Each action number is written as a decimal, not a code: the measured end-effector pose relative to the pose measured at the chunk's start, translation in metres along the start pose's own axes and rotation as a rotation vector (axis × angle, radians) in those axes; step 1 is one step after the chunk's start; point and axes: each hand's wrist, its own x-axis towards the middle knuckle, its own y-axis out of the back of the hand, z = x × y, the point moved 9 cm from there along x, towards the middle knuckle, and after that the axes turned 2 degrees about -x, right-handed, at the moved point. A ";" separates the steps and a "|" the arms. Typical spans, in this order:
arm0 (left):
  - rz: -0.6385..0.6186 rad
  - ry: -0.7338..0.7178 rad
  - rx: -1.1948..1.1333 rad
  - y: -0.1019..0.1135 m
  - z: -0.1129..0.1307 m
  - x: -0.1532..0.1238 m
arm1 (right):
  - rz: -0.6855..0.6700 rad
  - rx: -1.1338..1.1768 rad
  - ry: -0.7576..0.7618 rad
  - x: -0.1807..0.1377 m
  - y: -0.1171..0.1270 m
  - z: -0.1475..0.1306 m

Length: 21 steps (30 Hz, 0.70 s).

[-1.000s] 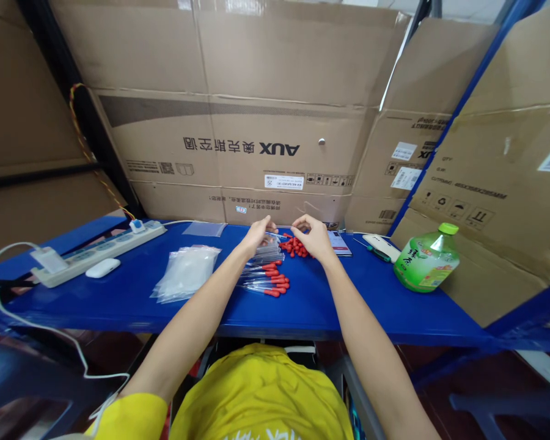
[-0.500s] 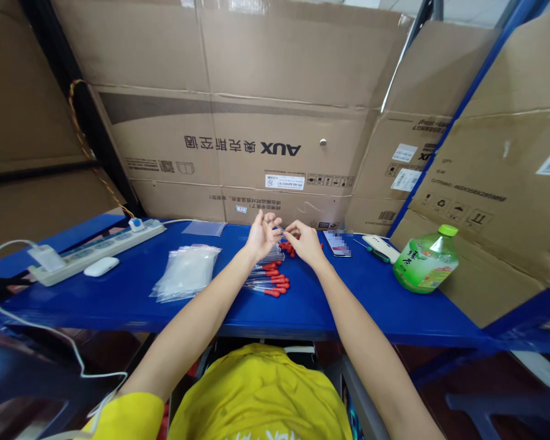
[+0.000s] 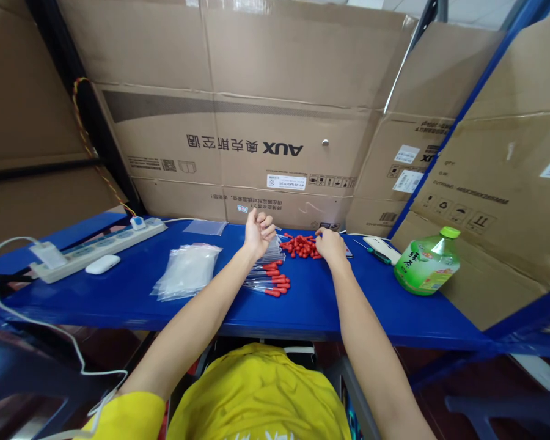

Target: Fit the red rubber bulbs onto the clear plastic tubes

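Note:
My left hand (image 3: 258,233) is raised a little over the blue table (image 3: 119,293), fingers curled shut round a thin clear tube that I can barely make out. Below it lie several clear droppers with red bulbs (image 3: 269,281) in a row. My right hand (image 3: 330,244) rests on the table at the right end of a heap of loose red rubber bulbs (image 3: 301,245), its fingers bent down onto them; what they pinch is hidden.
A stack of clear plastic bags (image 3: 186,270) lies left of the droppers. Farther left are a power strip (image 3: 98,247) and a white case (image 3: 102,264). A green bottle (image 3: 426,264) and a white object (image 3: 381,246) lie at the right. Cardboard boxes (image 3: 275,122) wall the back.
My hands were together in front of me; now the right hand has moved right and down to the heap of red bulbs, while the left hand has stayed up, closed.

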 end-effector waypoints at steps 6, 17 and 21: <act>-0.005 0.028 0.023 -0.003 -0.005 -0.001 | -0.169 -0.046 -0.098 -0.002 -0.022 0.009; -0.021 0.049 0.034 -0.004 -0.009 -0.002 | -0.190 -0.052 -0.186 -0.002 -0.027 0.018; -0.028 0.055 0.037 -0.004 -0.009 -0.001 | -0.179 -0.059 -0.172 0.000 -0.028 0.017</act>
